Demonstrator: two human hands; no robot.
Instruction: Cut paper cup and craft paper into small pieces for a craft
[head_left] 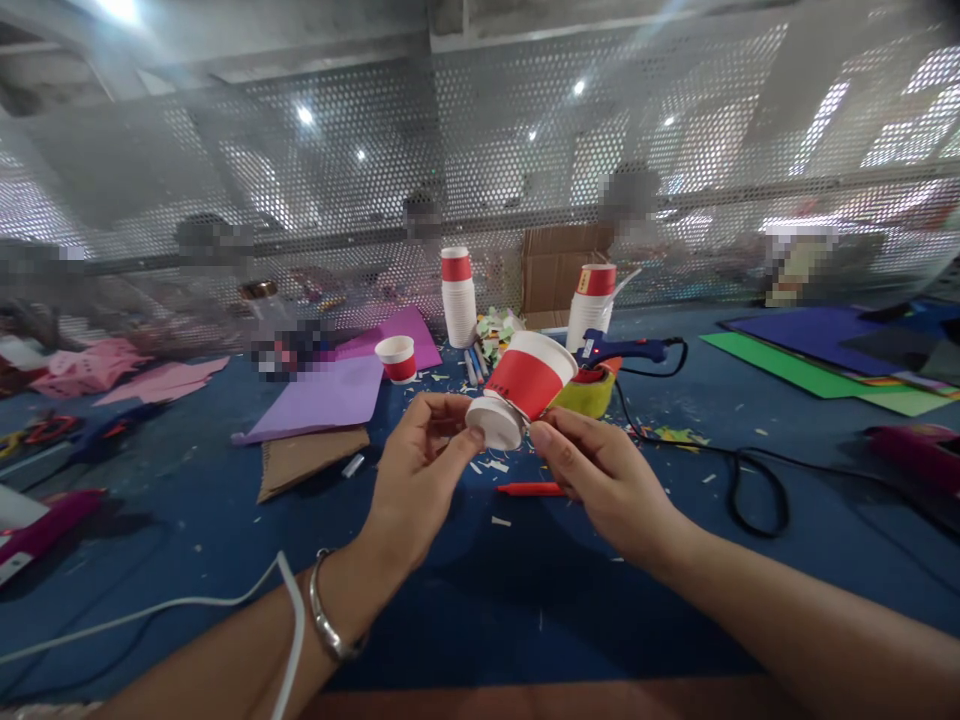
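Note:
A red and white paper cup [534, 378] is held tilted above the table, its rim up and to the right. Its round white base [495, 424] is partly separated from the red wall along a cut or torn edge. My left hand [416, 475] pinches the base between thumb and fingers. At the lower right edge of the wall, my right hand [600, 465] has thumb and forefinger closed on the cup; whether they also hold a small strip is unclear. Below lies a red marker [531, 489], partly behind my right hand.
Behind the cup, a blue glue gun [626, 349] rests over a yellow-green roll or holder [589, 397]; its black cord [757, 460] loops right. Cup stacks [459, 305] stand farther back, with a single cup [397, 360] nearer. Purple paper [326, 395] lies left. A white cable [292, 600] crosses my left forearm.

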